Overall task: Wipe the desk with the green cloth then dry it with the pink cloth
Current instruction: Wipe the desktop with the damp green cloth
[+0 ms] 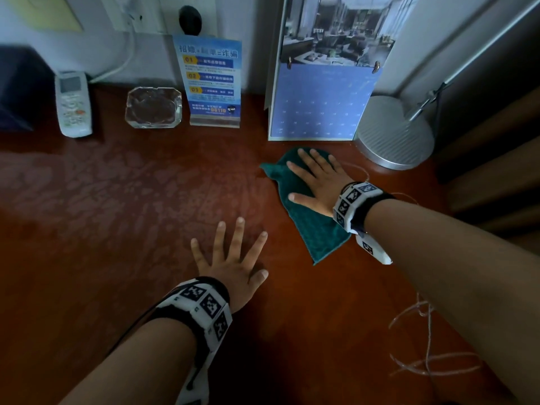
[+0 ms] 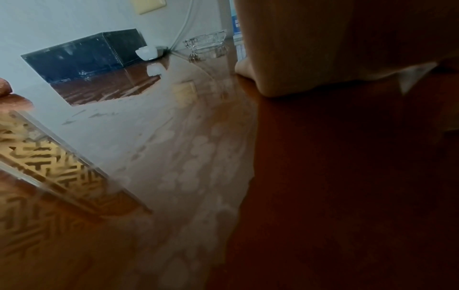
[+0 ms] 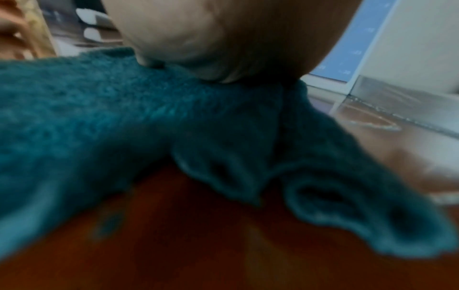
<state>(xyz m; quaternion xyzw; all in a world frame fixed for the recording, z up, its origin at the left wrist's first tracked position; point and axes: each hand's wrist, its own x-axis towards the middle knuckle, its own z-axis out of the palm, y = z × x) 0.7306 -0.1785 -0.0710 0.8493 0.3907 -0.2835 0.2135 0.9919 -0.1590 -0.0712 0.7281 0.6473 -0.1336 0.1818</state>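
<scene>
The green cloth [image 1: 312,226] lies spread on the reddish-brown desk [image 1: 146,206], right of centre, just in front of the calendar. My right hand [image 1: 312,179] presses flat on it with straight, spread fingers. In the right wrist view the palm [image 3: 223,39] bears down on the bunched green cloth [image 3: 124,109]. My left hand [image 1: 233,255] rests flat on the bare desk nearer to me, fingers spread, holding nothing. The left wrist view shows the desk [image 2: 174,147] glossy with smeared streaks. No pink cloth is in view.
Along the back wall stand a white remote [image 1: 73,103], a glass ashtray [image 1: 153,108], a blue notice stand [image 1: 211,83], a desk calendar [image 1: 321,92] and a round silver lamp base [image 1: 394,135]. A dark box [image 2: 82,53] sits far left. Thin cables [image 1: 423,346] trail at the right.
</scene>
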